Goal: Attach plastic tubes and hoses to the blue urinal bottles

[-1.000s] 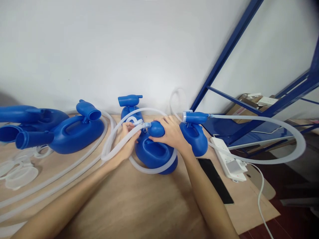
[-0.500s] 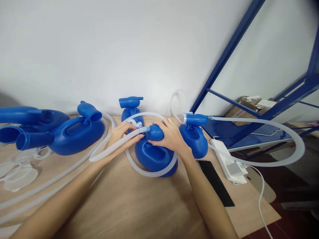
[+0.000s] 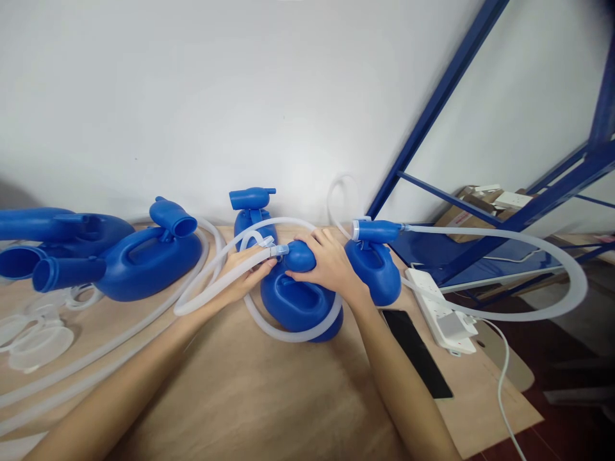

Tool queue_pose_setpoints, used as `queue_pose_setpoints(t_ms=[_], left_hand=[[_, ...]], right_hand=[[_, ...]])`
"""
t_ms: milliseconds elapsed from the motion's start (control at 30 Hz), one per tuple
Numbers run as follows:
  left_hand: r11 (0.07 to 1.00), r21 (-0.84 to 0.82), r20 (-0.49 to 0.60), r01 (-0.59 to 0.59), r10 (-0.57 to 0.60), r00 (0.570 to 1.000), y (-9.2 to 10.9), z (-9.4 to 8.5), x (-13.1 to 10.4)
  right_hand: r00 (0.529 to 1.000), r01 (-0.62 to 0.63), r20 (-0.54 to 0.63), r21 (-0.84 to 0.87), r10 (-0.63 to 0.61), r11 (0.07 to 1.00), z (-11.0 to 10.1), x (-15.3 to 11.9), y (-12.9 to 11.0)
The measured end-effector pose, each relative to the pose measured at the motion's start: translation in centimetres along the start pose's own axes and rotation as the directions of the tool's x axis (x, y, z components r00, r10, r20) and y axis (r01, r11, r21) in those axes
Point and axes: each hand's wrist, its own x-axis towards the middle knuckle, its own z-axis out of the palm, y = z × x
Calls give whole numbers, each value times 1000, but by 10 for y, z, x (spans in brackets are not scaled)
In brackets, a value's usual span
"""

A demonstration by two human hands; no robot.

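In the middle of the table stands a blue plastic urinal bottle [image 3: 292,301] with an oval handle opening. Its rounded neck [image 3: 300,257] is wrapped by my right hand [image 3: 331,262], thumb in front and fingers over the top. My left hand [image 3: 243,282] is closed around the end of a translucent white hose [image 3: 216,293], its thumb close to the clear connector [image 3: 278,250]. That connector meets the neck's left end; how deeply it is seated I cannot tell. Part of my left fingers is hidden behind the hose, which loops around the bottle.
More blue urinal bottles stand left [image 3: 151,262], behind [image 3: 250,198] and right [image 3: 375,269], the right one with a hose attached. Clear plastic caps [image 3: 41,346] lie at left. A black phone [image 3: 418,355] and white power strip [image 3: 437,314] lie at right, beside a blue metal rack [image 3: 446,83].
My left hand has shifted slightly down and left along the hose, its upper fingers now lower behind it. The right hand and the bottle stay in place.
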Motion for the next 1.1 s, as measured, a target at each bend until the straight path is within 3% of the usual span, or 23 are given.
queue_pose_setpoints(t_ms=[300, 500, 667, 800, 1000, 1100], left_hand=[[987, 110, 60, 118, -125, 990, 11, 4, -1], [910, -206, 141, 359, -335, 932, 21, 22, -6], [822, -358, 259, 443, -369, 893, 28, 25, -6], [839, -310, 251, 447, -381, 890, 32, 22, -5], [960, -38, 44, 278, -276, 960, 43, 18, -2], [949, -61, 53, 311, -308, 950, 48, 16, 2]], right_hand=[[999, 25, -20, -23, -25, 999, 1, 0, -3], [1000, 23, 1, -61, -23, 998, 1, -2, -9], [999, 23, 27, -58, -21, 998, 1, -2, -8], [999, 20, 32, -58, -18, 998, 1, -2, -9], [1000, 10, 16, -64, -9, 998, 2, -3, -15], [999, -4, 35, -91, 8, 996, 1, -3, -20]])
